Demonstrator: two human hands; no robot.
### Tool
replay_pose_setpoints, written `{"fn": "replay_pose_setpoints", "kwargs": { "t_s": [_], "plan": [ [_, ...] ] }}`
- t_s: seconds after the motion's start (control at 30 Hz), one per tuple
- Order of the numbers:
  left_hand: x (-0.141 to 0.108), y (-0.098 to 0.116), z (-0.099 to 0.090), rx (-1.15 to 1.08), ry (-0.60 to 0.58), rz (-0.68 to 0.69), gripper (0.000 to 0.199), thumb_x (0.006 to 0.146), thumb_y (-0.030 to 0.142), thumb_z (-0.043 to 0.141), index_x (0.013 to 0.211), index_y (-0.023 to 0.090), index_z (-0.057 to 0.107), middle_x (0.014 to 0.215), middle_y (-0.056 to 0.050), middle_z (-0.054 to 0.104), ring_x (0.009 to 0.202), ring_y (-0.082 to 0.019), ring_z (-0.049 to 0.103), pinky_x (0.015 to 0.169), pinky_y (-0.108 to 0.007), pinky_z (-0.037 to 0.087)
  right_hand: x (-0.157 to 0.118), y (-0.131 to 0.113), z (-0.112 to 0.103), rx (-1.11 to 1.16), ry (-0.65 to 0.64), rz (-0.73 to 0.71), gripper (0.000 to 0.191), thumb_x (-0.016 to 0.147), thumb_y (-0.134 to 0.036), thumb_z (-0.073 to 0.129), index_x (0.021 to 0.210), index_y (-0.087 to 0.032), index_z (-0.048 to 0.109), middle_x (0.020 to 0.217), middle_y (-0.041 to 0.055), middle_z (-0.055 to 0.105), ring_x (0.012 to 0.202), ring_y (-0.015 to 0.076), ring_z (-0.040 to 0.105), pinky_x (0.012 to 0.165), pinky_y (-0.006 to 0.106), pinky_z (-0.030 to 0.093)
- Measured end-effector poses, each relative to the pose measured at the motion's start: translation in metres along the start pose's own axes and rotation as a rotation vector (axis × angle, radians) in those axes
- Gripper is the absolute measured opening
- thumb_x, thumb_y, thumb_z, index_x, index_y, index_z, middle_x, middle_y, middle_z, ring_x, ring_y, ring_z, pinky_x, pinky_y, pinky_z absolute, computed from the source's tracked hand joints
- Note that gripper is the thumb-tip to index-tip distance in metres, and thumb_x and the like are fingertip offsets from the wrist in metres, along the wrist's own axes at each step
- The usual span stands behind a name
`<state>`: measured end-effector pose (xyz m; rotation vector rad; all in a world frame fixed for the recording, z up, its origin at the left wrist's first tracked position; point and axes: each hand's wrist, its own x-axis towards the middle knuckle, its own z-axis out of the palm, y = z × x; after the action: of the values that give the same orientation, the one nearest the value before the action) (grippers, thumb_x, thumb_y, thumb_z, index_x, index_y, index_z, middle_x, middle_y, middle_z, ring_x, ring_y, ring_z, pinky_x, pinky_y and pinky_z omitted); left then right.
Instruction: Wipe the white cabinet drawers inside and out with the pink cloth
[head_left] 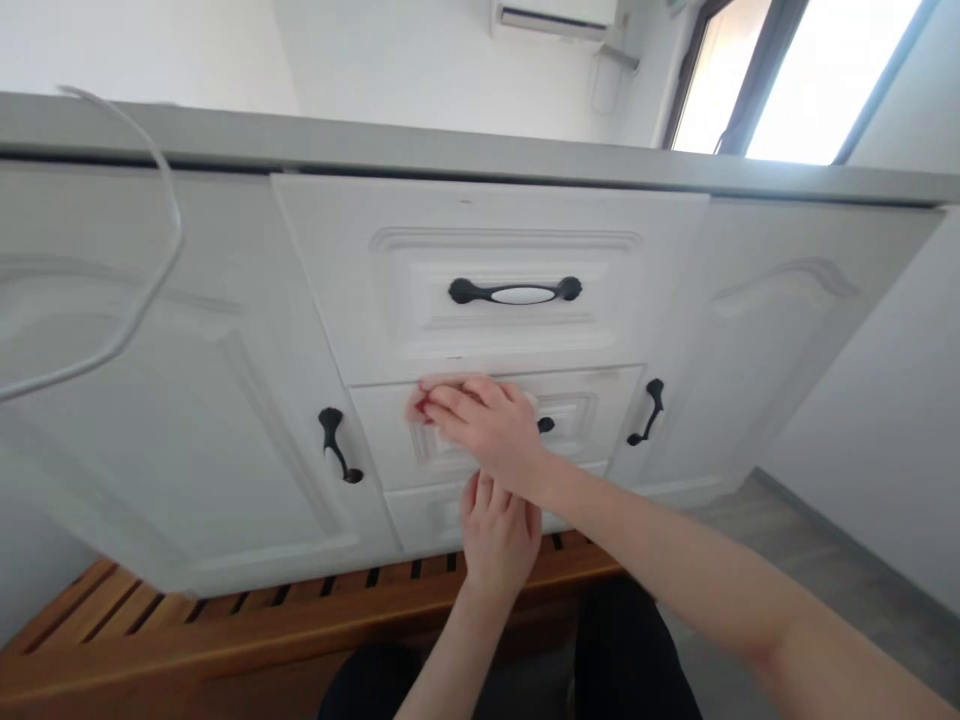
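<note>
My right hand [487, 425] lies across the middle drawer [581, 410] of a white cabinet, its fingers bent and bunched near the drawer's top left edge. It covers most of that drawer's dark handle [547, 425], whose right end shows. What its fingertips hold, if anything, I cannot make out. My left hand [499, 530] is just below, back of the hand towards me, fingers curled at the lower drawer [424, 515]. Its fingertips and any handle there are hidden. Above both hands is the shut top drawer [525, 335] with a black-and-white handle [517, 292].
Cabinet doors flank the drawers, with a left door handle [339, 446] and a right door handle [646, 412]. A white cable [176, 235] hangs over the countertop [420, 150] at left. Beneath the cabinet runs a slatted wooden bench [300, 625]. My dark-clad knees [626, 650] are close to it.
</note>
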<state>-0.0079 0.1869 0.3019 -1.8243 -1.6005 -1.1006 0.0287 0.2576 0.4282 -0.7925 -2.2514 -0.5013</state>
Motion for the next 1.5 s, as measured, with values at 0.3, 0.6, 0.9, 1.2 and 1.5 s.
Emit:
{"fn": "replay_pose_setpoints", "kwargs": {
  "t_s": [0.3,0.6,0.9,1.2,1.5],
  "plan": [
    [0.022,-0.003,-0.005,0.053,-0.016,0.073,0.060,0.091,0.011,0.055,0.150,0.010,0.045,0.138,-0.018,0.060,0.132,-0.033,0.053,0.105,-0.045,0.047,-0.086,0.106,-0.041,-0.380,0.353,0.049,0.020,0.100,-0.031,0.061,0.118,-0.029,0.071,0.121,-0.0046,0.075,0.112,0.0206,0.054,0.089,0.039,0.038],
    [0.013,0.001,0.006,0.094,0.044,0.077,0.082,0.091,0.004,0.052,0.163,0.015,0.017,0.146,-0.018,0.054,0.140,-0.034,0.048,0.112,-0.047,0.046,-0.127,0.143,-0.043,-0.374,0.337,0.431,0.041,0.091,-0.030,0.069,0.131,-0.021,0.065,0.138,0.0096,0.065,0.111,0.0270,0.055,0.094,0.042,0.047],
    [0.020,-0.004,-0.008,-0.002,-0.048,0.090,0.071,0.093,0.007,0.048,0.160,0.016,0.027,0.149,-0.014,0.054,0.143,-0.029,0.046,0.114,-0.045,0.045,-0.153,0.102,-0.027,0.009,0.436,0.586,0.044,0.090,-0.022,0.059,0.134,-0.023,0.064,0.129,0.0139,0.062,0.114,0.0289,0.058,0.096,0.050,0.052],
    [-0.069,0.010,-0.043,-0.331,0.131,-0.191,0.045,0.094,0.006,0.051,0.134,0.024,0.060,0.131,-0.012,0.060,0.127,-0.022,0.057,0.104,-0.039,0.053,-0.092,0.060,0.010,-0.001,0.467,0.469,0.061,0.095,-0.020,0.051,0.154,-0.026,0.041,0.137,0.0205,0.048,0.129,0.0369,0.047,0.101,0.060,0.045],
    [-0.264,0.014,0.054,-0.467,-0.806,-0.349,0.040,0.076,0.013,0.062,0.105,0.036,0.076,0.152,-0.001,0.055,0.140,-0.024,0.052,0.113,-0.036,0.046,-0.026,-0.033,0.037,-0.144,0.286,0.134,0.035,0.098,-0.025,0.059,0.132,-0.032,0.063,0.118,0.0072,0.068,0.095,0.0245,0.055,0.074,0.037,0.043]
  ]
}}
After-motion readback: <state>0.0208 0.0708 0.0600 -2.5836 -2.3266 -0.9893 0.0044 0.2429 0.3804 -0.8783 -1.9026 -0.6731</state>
